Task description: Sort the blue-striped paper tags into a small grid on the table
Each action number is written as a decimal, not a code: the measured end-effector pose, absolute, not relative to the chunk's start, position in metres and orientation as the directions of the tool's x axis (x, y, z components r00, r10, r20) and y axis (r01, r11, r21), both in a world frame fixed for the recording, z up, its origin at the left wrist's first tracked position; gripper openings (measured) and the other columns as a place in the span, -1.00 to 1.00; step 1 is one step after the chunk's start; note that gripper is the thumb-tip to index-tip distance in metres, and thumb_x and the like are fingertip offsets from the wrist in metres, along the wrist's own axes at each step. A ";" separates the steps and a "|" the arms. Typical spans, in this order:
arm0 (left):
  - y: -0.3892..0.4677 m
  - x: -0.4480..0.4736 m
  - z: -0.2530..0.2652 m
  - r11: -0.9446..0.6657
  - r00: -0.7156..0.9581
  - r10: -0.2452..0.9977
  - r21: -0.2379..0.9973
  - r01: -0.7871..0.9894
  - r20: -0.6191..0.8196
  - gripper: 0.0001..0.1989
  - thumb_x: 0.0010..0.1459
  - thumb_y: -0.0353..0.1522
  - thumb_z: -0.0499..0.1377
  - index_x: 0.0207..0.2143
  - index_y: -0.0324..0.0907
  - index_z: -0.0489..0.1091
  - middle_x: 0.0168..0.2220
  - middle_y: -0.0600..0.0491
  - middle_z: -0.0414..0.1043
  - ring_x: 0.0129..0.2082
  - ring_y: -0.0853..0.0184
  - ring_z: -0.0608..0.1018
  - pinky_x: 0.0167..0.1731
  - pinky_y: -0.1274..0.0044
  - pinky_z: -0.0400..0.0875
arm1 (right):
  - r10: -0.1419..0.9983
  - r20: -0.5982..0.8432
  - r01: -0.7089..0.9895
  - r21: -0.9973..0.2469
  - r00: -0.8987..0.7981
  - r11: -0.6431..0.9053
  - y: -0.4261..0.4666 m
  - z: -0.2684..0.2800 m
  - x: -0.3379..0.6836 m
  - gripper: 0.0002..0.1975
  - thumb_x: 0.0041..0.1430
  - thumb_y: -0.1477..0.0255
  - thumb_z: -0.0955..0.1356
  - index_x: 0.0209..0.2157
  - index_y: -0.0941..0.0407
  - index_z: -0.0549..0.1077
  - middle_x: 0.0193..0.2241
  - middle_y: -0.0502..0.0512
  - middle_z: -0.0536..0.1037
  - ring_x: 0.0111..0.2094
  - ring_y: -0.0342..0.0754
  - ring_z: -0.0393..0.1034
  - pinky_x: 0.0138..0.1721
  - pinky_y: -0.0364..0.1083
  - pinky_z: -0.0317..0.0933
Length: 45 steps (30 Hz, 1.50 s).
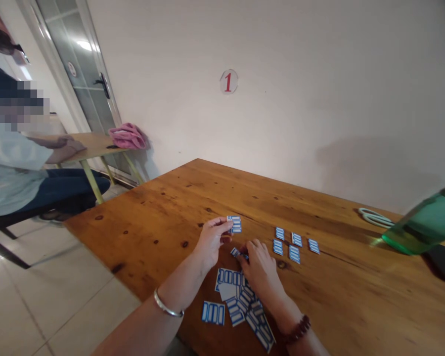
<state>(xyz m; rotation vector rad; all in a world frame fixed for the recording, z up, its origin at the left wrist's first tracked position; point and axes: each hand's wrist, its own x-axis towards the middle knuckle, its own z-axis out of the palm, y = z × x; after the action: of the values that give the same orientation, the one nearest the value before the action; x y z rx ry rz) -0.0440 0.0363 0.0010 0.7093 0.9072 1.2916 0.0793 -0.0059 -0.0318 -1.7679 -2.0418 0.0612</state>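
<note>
The left hand (pixel 212 242) pinches a blue-bordered label sheet (pixel 235 224) over a wooden table (pixel 163 207); the right hand (pixel 260 264) grasps a label piece (pixel 235 252) near a label pile (pixel 232 277) (one blank side showing). Piece-by-piece handling appears underway, seemingly calling for light fingertips next.

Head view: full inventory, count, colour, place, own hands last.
wooden table: 1, brown, centre
label pile: overlapping, count unclear; blue-white, between forearms
loose sheet: 1, blue-white, left of pile
small label pieces: 5, blue-white, right of hands
bottle: 1, green, right edge
cable: 1, white, beside bottle
flat object: 1, black, right edge
second table: 1, light wood, left
cloth: 1, pink, on second table
person: 1, white top, seated left
chair: 1, dark, under person
door: 1, grey, back left
wall: 1, white, back
number sign: 1, red "1", on wall
floor: pale tiles, lower left
left hand: 1, silver bangle, holding labels
right hand: 1, dark-red bracelet, touching narrow label
</note>
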 end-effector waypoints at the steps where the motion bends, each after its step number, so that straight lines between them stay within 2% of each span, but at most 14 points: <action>1: 0.036 -0.044 0.001 0.164 0.042 0.986 0.859 -0.485 -0.164 -0.80 -0.32 -0.37 0.31 -0.57 -0.26 0.39 -0.63 0.13 0.36 -0.65 0.52 0.36 -0.64 0.66 0.20 | 0.947 0.304 0.920 -0.333 -0.105 0.209 -0.005 -0.033 0.080 -0.95 0.03 0.51 0.26 -0.45 0.07 0.31 -0.36 0.08 0.42 -0.26 0.02 0.26 -0.45 -0.11 0.04; 4: 0.035 -0.043 0.002 0.181 0.062 0.983 0.863 -0.471 -0.172 -0.81 -0.32 -0.38 0.31 -0.57 -0.26 0.38 -0.61 0.12 0.38 -0.62 0.49 0.38 -0.63 0.66 0.20 | 0.932 0.338 0.821 -0.489 -0.134 0.295 -0.002 -0.034 0.084 -0.89 0.02 0.56 0.22 -0.50 0.08 0.27 -0.46 0.06 0.42 -0.39 -0.04 0.28 -0.43 -0.11 0.07; 7: 0.032 -0.042 0.005 0.200 0.078 0.980 0.875 -0.440 -0.185 -0.81 -0.32 -0.40 0.30 -0.57 -0.26 0.37 -0.59 0.10 0.40 -0.60 0.48 0.41 -0.61 0.66 0.21 | 0.931 0.362 0.659 -0.691 -0.043 0.299 0.000 -0.030 0.089 -0.88 0.04 0.52 0.21 -0.54 0.08 0.25 -0.58 -0.02 0.37 -0.54 -0.11 0.25 -0.48 -0.13 0.07; 11: 0.030 -0.043 0.007 0.238 0.169 0.968 0.885 -0.399 -0.184 -0.80 -0.33 -0.39 0.31 -0.59 -0.26 0.36 -0.59 0.11 0.40 -0.62 0.48 0.40 -0.60 0.64 0.22 | 0.936 0.337 0.405 -0.873 0.097 0.272 0.000 -0.018 0.094 -0.97 -0.02 0.44 0.28 -0.49 0.09 0.30 -0.55 -0.01 0.41 -0.49 -0.10 0.30 -0.46 -0.13 0.14; 13: 0.029 -0.042 0.005 0.293 0.260 0.944 0.885 -0.362 -0.206 -0.76 -0.37 -0.38 0.33 -0.61 -0.25 0.35 -0.60 0.11 0.40 -0.62 0.46 0.40 -0.58 0.61 0.25 | 0.938 0.326 0.307 -0.910 0.120 0.277 -0.001 -0.013 0.095 -0.92 -0.07 0.44 0.30 -0.44 0.11 0.33 -0.50 0.02 0.44 -0.45 -0.08 0.33 -0.41 -0.11 0.18; 15: 0.028 -0.040 0.003 0.341 0.344 0.910 0.888 -0.309 -0.230 -0.75 -0.40 -0.37 0.35 -0.61 -0.26 0.36 -0.61 0.09 0.40 -0.62 0.43 0.42 -0.56 0.58 0.28 | 0.933 0.331 0.279 -0.918 0.143 0.283 -0.001 -0.010 0.095 -0.87 -0.10 0.45 0.31 -0.41 0.12 0.36 -0.48 0.05 0.46 -0.42 -0.07 0.34 -0.39 -0.10 0.20; 19: 0.027 -0.036 0.001 0.297 0.364 0.916 0.895 -0.332 -0.169 -0.75 -0.41 -0.37 0.36 -0.63 -0.28 0.38 -0.64 0.09 0.40 -0.63 0.46 0.41 -0.51 0.58 0.29 | 0.923 0.301 0.224 -0.942 0.240 0.248 -0.002 -0.009 0.095 -0.75 -0.18 0.46 0.34 -0.33 0.13 0.37 -0.44 0.06 0.47 -0.41 -0.06 0.34 -0.44 -0.12 0.19; 23: 0.025 -0.033 0.003 0.291 0.358 0.924 0.858 -0.424 -0.136 -0.72 -0.43 -0.37 0.37 -0.63 -0.28 0.35 -0.62 0.10 0.42 -0.61 0.45 0.43 -0.46 0.58 0.31 | 0.964 0.139 0.045 -0.990 0.228 0.132 -0.002 -0.010 0.100 -0.84 -0.17 0.35 0.38 -0.54 0.14 0.36 -0.61 -0.01 0.41 -0.56 -0.14 0.24 -0.55 -0.16 0.13; 26: 0.025 -0.034 0.004 0.317 0.358 0.919 0.853 -0.415 -0.167 -0.70 -0.44 -0.36 0.38 -0.63 -0.27 0.33 -0.62 0.11 0.41 -0.61 0.45 0.43 -0.48 0.56 0.31 | 0.954 0.137 -0.053 -0.986 0.267 0.156 -0.002 -0.007 0.105 -0.81 -0.17 0.30 0.38 -0.57 0.14 0.38 -0.64 -0.05 0.37 -0.58 -0.17 0.19 -0.54 -0.18 0.09; 29: 0.026 -0.034 0.004 0.293 0.309 0.934 0.882 -0.368 -0.182 -0.72 -0.42 -0.35 0.36 -0.62 -0.27 0.35 -0.61 0.11 0.41 -0.61 0.46 0.41 -0.52 0.60 0.26 | 0.944 0.157 -0.033 -0.984 0.290 0.174 -0.002 -0.004 0.111 -0.79 -0.15 0.28 0.37 -0.48 0.13 0.45 -0.57 -0.02 0.42 -0.53 -0.15 0.22 -0.48 -0.16 0.11; 32: 0.027 -0.035 0.004 0.220 0.274 0.953 0.917 -0.332 -0.130 -0.76 -0.36 -0.34 0.34 -0.61 -0.27 0.37 -0.60 0.11 0.41 -0.61 0.50 0.38 -0.54 0.63 0.19 | 0.955 0.183 0.070 -0.983 0.232 0.171 -0.001 -0.004 0.113 -0.75 -0.11 0.28 0.34 -0.40 0.14 0.48 -0.48 0.04 0.48 -0.46 -0.10 0.28 -0.41 -0.12 0.15; 36: 0.026 -0.034 0.005 0.166 0.331 0.942 0.937 -0.307 -0.058 -0.80 -0.33 -0.36 0.32 -0.62 -0.25 0.37 -0.62 0.13 0.39 -0.59 0.48 0.37 -0.50 0.61 0.19 | 0.950 0.244 0.204 -0.957 0.195 0.205 0.000 -0.008 0.111 -0.82 -0.15 0.33 0.36 -0.51 0.16 0.44 -0.57 0.05 0.47 -0.51 -0.08 0.28 -0.46 -0.12 0.16; 40: 0.023 -0.032 0.003 0.152 0.332 0.941 0.955 -0.256 -0.061 -0.83 -0.34 -0.40 0.32 -0.62 -0.25 0.39 -0.63 0.15 0.37 -0.58 0.48 0.36 -0.43 0.59 0.20 | 0.969 0.193 0.188 -0.968 0.151 0.164 -0.001 -0.010 0.109 -0.82 -0.14 0.32 0.36 -0.55 0.16 0.42 -0.63 0.02 0.44 -0.58 -0.12 0.24 -0.56 -0.16 0.12; 45: 0.023 -0.030 0.001 0.169 0.319 0.943 0.961 -0.218 -0.094 -0.82 -0.37 -0.39 0.33 -0.63 -0.24 0.39 -0.64 0.15 0.36 -0.58 0.47 0.35 -0.44 0.58 0.19 | 0.975 0.219 0.191 -0.959 0.038 0.208 -0.001 -0.012 0.110 -0.82 -0.02 0.33 0.31 -0.46 0.15 0.47 -0.54 0.05 0.49 -0.49 -0.10 0.31 -0.48 -0.15 0.18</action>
<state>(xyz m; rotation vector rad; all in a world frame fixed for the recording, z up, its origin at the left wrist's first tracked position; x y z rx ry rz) -0.0299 0.0228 0.0012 1.0670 0.8698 0.9931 0.1104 -0.0011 -0.0115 -1.2050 -1.3941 0.9106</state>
